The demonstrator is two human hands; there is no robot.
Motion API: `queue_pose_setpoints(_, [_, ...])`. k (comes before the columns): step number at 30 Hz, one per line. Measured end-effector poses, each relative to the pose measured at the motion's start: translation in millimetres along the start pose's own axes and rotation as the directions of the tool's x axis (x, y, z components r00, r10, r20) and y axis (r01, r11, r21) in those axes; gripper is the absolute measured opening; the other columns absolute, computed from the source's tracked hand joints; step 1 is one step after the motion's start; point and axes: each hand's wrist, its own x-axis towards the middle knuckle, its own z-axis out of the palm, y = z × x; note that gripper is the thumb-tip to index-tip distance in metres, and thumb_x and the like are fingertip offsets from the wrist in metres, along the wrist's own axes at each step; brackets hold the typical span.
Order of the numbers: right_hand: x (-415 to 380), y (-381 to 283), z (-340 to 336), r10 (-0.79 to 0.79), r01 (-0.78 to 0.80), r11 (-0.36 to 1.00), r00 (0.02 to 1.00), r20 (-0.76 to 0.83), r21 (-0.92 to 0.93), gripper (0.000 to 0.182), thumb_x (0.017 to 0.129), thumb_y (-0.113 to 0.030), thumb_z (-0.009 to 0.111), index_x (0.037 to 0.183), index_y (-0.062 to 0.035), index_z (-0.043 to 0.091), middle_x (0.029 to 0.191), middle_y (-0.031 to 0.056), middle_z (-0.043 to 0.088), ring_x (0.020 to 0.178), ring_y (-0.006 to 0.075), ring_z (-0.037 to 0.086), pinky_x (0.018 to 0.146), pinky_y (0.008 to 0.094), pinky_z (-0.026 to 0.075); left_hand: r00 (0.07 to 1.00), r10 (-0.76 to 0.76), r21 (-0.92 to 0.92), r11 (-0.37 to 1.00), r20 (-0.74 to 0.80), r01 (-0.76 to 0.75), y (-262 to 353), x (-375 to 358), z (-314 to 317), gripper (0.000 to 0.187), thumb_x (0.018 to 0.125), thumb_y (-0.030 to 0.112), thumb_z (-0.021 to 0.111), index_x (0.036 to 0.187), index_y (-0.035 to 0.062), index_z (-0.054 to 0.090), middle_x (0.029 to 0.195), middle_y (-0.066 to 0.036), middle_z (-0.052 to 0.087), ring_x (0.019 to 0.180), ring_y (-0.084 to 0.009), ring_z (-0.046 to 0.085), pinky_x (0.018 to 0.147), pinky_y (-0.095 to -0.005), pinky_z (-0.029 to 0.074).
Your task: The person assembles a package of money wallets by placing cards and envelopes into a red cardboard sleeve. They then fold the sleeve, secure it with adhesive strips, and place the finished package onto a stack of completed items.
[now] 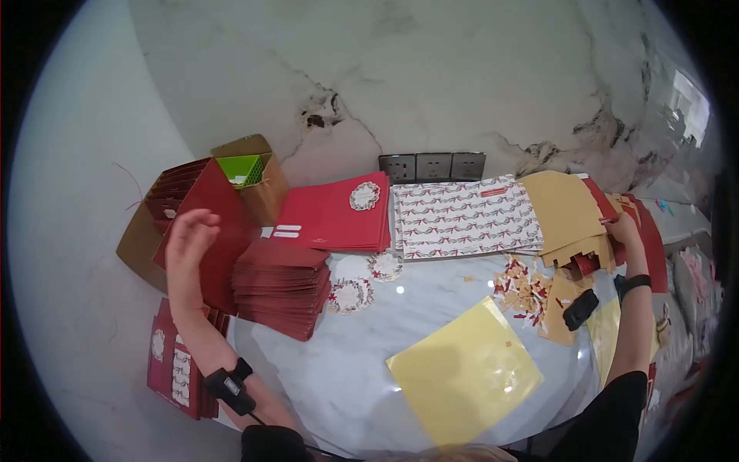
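My left hand [192, 237] is raised in front of a large red card panel [218, 235] that leans in a cardboard box; its fingers are loosely curled and apart, with nothing in them. Below it stands a thick stack of dark red envelopes [277, 289]. At the far right, my right hand [625, 229] reaches to the brown kraft sheets [562, 212] and red sheets [650, 239]. Its fingers are pinched together at the edge of these papers, and what they hold is too small to tell.
Red folders [323, 212] and bow-patterned white sheets [466, 219] lie along the wall below black sockets [431, 167]. Round wreath cutouts [352, 296], paper scraps [523, 291], a yellow sheet [466, 369] and a black object [580, 309] lie nearer. A green basket [242, 169] sits in the cardboard box [269, 185].
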Motion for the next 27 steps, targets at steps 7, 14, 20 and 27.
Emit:
queue_pose_setpoints(7, [2.2,-8.3,-5.5,0.027,-0.033,0.987,0.999,-0.042,-0.156,0.045,0.077,-0.038,0.08,0.089,0.0046,0.072,0.083,0.0236,0.071,0.078,0.0344,0.07,0.072,0.043,0.054,0.789,-0.41,0.721,0.69,0.458,-0.06,-72.1,9.9,17.9,0.065,0.078,0.027,0.078,0.139,0.0183,0.056,0.142,-0.011,0.054,0.143,-0.0278,0.037,0.121,-0.0536,-0.006])
queue_pose_setpoints(14, [-6.1,-16.0,-1.9,0.117,-0.14,0.971,0.985,-0.127,-0.193,0.052,0.077,-0.039,0.079,0.102,0.0046,0.068,0.102,0.0264,0.069,0.099,0.0377,0.068,0.083,0.0464,0.054,0.783,-0.426,0.675,0.738,0.453,0.011,-77.6,12.6,25.5,0.052,0.075,0.023,0.08,0.124,0.0145,0.068,0.128,-0.012,0.065,0.129,-0.0281,0.052,0.122,-0.0525,0.001])
queue_pose_setpoints(20, [-78.0,-184.1,-58.8,-0.343,0.334,0.937,0.936,-0.08,-0.106,0.04,0.079,-0.035,0.076,0.094,0.0017,0.071,0.092,0.0197,0.07,0.09,0.0349,0.068,0.079,0.0427,0.053,0.822,-0.362,0.707,0.704,0.439,-0.067,-59.6,11.2,35.1,0.05,0.066,0.007,0.082,0.115,0.0053,0.072,0.114,-0.014,0.071,0.11,-0.0265,0.065,0.098,-0.0352,0.048])
queue_pose_setpoints(27, [-101.7,-255.3,-54.0,-0.352,0.352,0.936,0.936,0.007,0.027,0.036,0.082,-0.036,0.072,0.088,0.0001,0.073,0.079,0.0201,0.07,0.079,0.0362,0.068,0.074,0.0433,0.053,0.807,-0.379,0.65,0.76,0.453,-0.008,-57.7,9.4,35.7,0.046,0.069,0.003,0.079,0.114,0.005,0.072,0.114,-0.014,0.07,0.108,-0.0252,0.065,0.097,-0.0347,0.049])
